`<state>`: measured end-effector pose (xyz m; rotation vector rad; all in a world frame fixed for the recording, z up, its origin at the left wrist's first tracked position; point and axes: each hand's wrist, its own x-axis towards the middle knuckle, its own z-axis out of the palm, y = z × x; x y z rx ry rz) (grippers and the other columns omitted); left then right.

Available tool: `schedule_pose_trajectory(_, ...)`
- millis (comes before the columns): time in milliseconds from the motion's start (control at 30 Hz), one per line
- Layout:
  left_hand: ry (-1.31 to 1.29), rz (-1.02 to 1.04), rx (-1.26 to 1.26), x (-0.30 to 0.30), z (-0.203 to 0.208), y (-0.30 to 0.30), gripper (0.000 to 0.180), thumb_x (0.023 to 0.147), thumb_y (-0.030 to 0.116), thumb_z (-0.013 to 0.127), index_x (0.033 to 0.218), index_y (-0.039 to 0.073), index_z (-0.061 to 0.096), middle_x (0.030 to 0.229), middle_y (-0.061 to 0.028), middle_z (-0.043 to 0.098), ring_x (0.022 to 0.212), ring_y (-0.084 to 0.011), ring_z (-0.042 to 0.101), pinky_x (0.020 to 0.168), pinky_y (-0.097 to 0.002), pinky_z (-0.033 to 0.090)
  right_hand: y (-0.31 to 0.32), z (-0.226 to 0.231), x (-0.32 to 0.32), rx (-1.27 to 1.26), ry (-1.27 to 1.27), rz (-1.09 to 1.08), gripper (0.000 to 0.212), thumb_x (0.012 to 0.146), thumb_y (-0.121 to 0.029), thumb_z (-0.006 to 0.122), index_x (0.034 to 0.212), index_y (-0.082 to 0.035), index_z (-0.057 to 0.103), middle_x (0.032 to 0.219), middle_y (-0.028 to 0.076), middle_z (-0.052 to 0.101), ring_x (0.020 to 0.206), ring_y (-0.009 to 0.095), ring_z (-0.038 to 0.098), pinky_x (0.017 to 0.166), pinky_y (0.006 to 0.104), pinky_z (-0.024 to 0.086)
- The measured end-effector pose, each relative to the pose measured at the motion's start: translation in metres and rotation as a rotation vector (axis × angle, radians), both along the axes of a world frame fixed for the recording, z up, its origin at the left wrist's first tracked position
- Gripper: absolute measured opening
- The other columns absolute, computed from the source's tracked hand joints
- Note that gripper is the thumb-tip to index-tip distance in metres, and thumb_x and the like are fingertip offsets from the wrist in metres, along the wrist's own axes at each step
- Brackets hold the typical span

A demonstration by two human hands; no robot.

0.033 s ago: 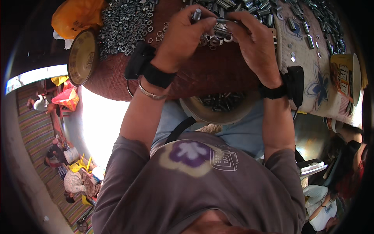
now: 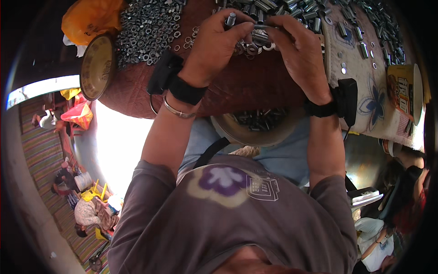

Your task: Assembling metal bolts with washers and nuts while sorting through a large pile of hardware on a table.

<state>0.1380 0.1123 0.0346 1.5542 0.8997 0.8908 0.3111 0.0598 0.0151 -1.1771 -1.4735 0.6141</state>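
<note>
Bolt [image 2: 261, 28] between both hands [image 2: 260, 43]

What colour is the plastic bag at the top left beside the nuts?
Orange; the plastic bag shows best in the head view.

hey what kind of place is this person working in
Probably a small hardware-sorting or assembly spot, maybe in a home or market. A cloth-covered table carries a heap of nuts and steel bolts, and a round bowl of bolts sits on the person's lap.
</note>
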Motion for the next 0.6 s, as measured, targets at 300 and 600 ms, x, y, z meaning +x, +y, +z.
schedule_pose_trajectory(300, 0.681, 0.399, 0.48, -0.024, -0.024, 0.066, 0.022, 0.082, 0.02, 0.063, 0.092, 0.001, 0.064, 0.081, -0.0124, 0.066, 0.075, -0.0229, 0.063, 0.07, -0.0313, 0.046, 0.003, 0.0, -0.001, -0.084, -0.013, -0.031, 0.013, 0.082, -0.011, 0.062, 0.09, -0.002, 0.059, 0.07, 0.017, 0.06, 0.062, 0.03, 0.059, 0.057, 0.0346, 0.045)
schedule_pose_trajectory(600, 0.657, 0.443, 0.535, -0.009, -0.012, 0.051, 0.022, 0.081, 0.022, 0.066, 0.087, 0.001, 0.061, 0.08, -0.0132, 0.064, 0.073, -0.0298, 0.062, 0.067, -0.0358, 0.047, 0.004, -0.001, 0.003, -0.225, 0.113, 0.022, 0.013, 0.087, -0.01, 0.058, 0.096, -0.001, 0.059, 0.073, 0.003, 0.06, 0.067, 0.008, 0.054, 0.059, 0.0236, 0.043)
